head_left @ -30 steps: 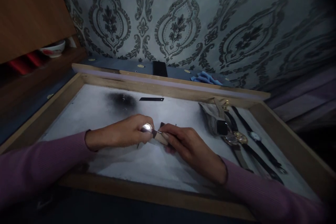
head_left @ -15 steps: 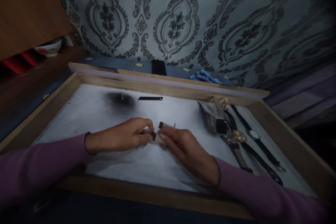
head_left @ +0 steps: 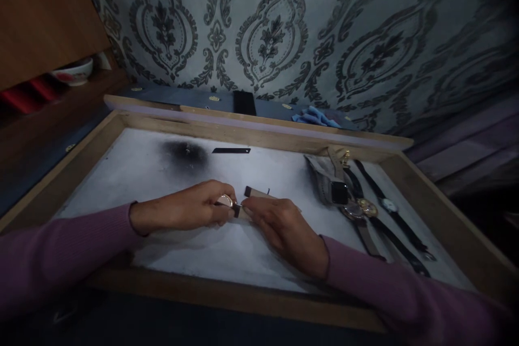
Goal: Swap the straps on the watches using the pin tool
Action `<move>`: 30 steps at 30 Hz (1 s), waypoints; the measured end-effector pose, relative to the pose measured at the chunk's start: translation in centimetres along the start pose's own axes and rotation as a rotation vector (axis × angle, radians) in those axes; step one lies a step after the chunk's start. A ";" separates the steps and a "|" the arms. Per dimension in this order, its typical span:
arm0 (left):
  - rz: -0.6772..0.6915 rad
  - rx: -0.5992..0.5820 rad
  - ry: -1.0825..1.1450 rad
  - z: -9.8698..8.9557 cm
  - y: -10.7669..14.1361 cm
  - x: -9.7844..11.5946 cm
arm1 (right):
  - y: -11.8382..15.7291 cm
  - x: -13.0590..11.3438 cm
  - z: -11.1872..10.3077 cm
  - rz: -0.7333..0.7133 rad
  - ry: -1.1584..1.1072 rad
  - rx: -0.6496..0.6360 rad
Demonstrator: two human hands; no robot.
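L fingers (head_left: 222, 218) pinching watch (head_left: 225, 200), R fingers (head_left: 256, 205) gripping thin tool (head_left: 240, 205), white-floored wood tray (head_left: 174, 251) w/ dark smudge (head_left: 184, 158), patterned wall (head_left: 270, 43) bhd, bowl (head_left: 75, 72) on shelf (head_left: 95, 84)

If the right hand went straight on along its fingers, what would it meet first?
Most likely the watch in the left hand, or the dark strap piece at its edge, just ahead of the right hand; depth is unclear.

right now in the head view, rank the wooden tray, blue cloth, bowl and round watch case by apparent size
1. Wooden tray
2. Blue cloth and bowl: too alike to rank
3. Round watch case, partly covered by the left hand
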State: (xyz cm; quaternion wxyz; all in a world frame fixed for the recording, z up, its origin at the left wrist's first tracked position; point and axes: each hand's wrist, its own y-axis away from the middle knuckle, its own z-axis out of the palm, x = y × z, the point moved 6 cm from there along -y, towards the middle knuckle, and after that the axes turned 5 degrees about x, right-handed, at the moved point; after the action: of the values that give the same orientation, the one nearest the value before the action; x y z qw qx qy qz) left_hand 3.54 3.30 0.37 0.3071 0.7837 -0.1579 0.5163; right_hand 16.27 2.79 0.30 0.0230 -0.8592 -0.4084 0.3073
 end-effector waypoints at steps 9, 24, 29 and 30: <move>0.013 -0.039 0.084 0.1 -0.6 -0.9 | 0.1 -0.1 -0.1 -0.018 0.019 0.025; -0.005 -0.009 0.082 -0.1 -0.5 -0.9 | -0.1 0.4 0.1 0.042 -0.042 -0.036; -0.008 -0.001 0.095 0.0 -0.6 -0.8 | -0.2 0.3 0.0 0.034 -0.051 -0.039; -0.013 0.001 0.093 0.0 -0.5 -0.8 | -0.2 0.3 0.0 0.031 -0.054 -0.038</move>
State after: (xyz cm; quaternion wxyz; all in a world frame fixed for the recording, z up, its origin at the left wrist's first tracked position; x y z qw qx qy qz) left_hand 3.50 3.65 -0.51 0.3172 0.7601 -0.1380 0.5502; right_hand 16.29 3.16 0.23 -0.0089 -0.8571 -0.4013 0.3228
